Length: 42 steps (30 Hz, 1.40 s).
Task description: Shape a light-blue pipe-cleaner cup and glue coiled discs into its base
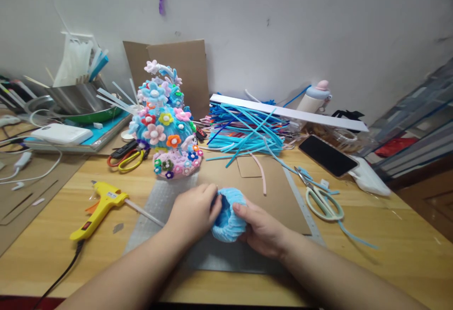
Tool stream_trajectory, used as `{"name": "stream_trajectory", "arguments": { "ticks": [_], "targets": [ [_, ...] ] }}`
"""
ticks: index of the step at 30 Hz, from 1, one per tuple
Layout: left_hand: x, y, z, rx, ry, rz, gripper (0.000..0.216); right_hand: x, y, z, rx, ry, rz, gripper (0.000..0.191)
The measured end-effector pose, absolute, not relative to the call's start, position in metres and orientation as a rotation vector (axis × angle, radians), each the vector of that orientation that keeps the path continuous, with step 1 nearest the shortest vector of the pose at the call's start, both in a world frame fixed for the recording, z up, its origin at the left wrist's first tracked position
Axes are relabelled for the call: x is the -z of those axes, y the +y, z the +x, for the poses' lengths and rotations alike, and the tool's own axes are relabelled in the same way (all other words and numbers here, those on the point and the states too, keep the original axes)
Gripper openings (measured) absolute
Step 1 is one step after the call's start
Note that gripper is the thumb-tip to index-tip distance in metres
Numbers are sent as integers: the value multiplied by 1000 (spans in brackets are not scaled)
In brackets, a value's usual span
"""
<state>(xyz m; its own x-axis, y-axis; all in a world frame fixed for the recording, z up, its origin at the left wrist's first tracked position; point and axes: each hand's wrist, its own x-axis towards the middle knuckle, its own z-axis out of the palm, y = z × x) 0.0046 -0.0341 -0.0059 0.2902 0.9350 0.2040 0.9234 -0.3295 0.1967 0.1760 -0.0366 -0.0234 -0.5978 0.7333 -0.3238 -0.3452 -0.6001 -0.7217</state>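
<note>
A hollow light-blue ring wrapped in pipe cleaners [231, 222] is held above the grey cutting mat, its opening turned toward the left. My right hand [260, 227] grips its right side, thumb on the rim and the other fingers mostly hidden behind. At the left rim, my left hand [198, 211] is closed with its fingertips at the opening; whether a strand is pinched there is hidden. Behind my hands stands a blue ornament covered in colourful fuzzy flowers [164, 126]. Bundled blue pipe cleaners [247, 133] lie beyond a flat cardboard sheet [279, 196].
A yellow glue gun [101, 206] with a glue stick and cord lies at left. Green-handled scissors [323, 201] and a phone [327, 155] are at right. Pliers [130, 159] lie by the ornament. A metal pot [76, 100] and white power bank [62, 134] stand back left.
</note>
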Motion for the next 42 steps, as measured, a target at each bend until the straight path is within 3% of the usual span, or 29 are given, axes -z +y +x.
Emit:
{"name": "stream_trajectory", "arguments": {
  "ticks": [7,11,22,27,30,34,37,42],
  "targets": [
    [5,-36,4,-425,1739,2568,21,19,-41,178,-2210,-859,-666,66],
    [2,-35,5,-383,1714,2489,14,22,-41,178,-2229,-877,-669,66],
    [7,-35,2,-356,1682,2445,22,17,-48,173,-2221,-923,-722,74],
    [13,-24,5,-767,1372,1803,30,23,-30,183,-1838,-1238,-837,82],
    [24,-14,6,-918,1226,1227,48,30,-9,194,-1424,-1510,-1069,67],
    [36,-2,-3,-1063,1417,1115,49,38,19,214,-903,-1798,-1272,57],
    [39,3,-13,-1115,1514,1167,44,39,32,226,-907,-1755,-1311,50],
    [39,1,-13,-1102,1530,1285,31,35,35,225,-948,-1790,-1260,55]
  ]
}}
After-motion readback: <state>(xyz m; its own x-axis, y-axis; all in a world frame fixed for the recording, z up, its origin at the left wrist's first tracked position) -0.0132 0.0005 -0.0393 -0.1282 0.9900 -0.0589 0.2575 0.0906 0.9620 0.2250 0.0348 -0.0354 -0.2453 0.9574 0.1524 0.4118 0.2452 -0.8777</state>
